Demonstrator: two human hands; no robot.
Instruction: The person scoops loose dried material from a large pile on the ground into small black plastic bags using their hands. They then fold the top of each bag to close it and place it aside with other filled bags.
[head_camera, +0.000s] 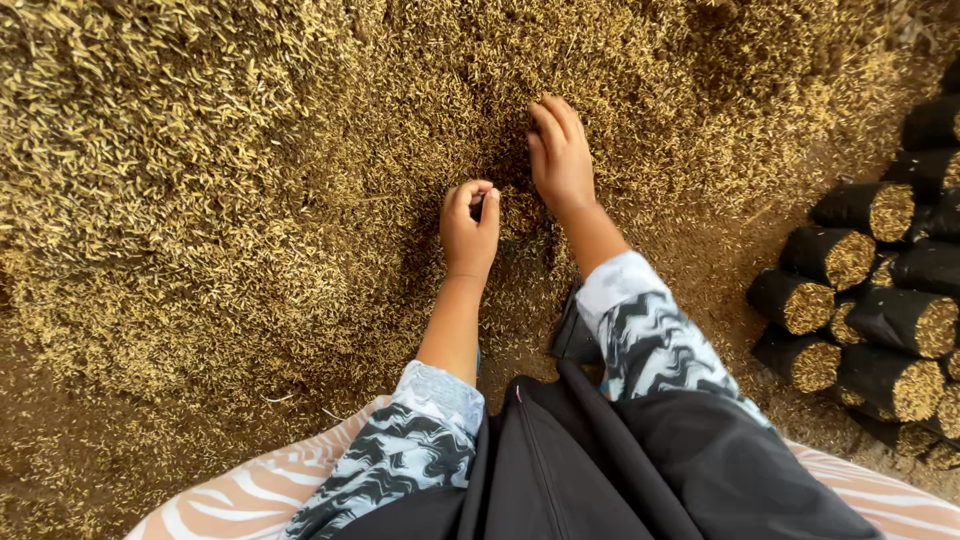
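Observation:
A large heap of golden-brown rice husk (230, 170) fills the ground in front of me. My left hand (470, 225) is curled at the foot of the heap, fingers closed around the dark rim of a small black bag that is mostly hidden under husk. My right hand (560, 150) lies flat with fingers together, pressed into the husk just above and to the right of the left hand. Both forearms come out of sleeves with a black, white and blue wave pattern.
At the right edge lies a stack of several small black bags (870, 300) stuffed with husk, on their sides with open ends facing me. A black garment (600, 470) and a pink-and-white striped cloth (240, 500) cover my lap at the bottom.

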